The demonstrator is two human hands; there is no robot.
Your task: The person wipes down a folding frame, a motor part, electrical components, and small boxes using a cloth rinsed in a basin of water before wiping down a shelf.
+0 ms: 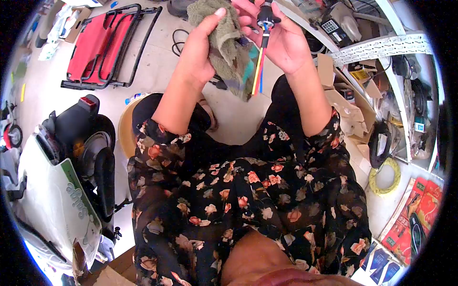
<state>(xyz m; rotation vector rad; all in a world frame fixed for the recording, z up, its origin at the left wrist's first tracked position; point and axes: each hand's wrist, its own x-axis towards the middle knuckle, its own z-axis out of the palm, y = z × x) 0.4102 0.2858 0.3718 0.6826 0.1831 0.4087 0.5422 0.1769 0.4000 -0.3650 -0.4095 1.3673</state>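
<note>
My left hand (200,55) is closed on a crumpled olive-green cloth (223,40), with the thumb lying on top. The cloth hangs down between my knees, and a teal-and-grey patterned part shows at its lower right. In my right hand (291,47), palm turned up, is a small black cylindrical part (266,18) with coloured wires. Yellow, red and blue wires (259,71) run down from it past the cloth's edge. The top of the black part is cut off by the frame edge, so its exact kind is not clear.
A folded red chair with a black frame (100,47) lies on the floor at the upper left. Below it stands a scooter-like vehicle (86,133) beside a white bag. At right are metal shelving (377,50), open cardboard boxes (350,107) and a yellow ring-shaped coil (384,177).
</note>
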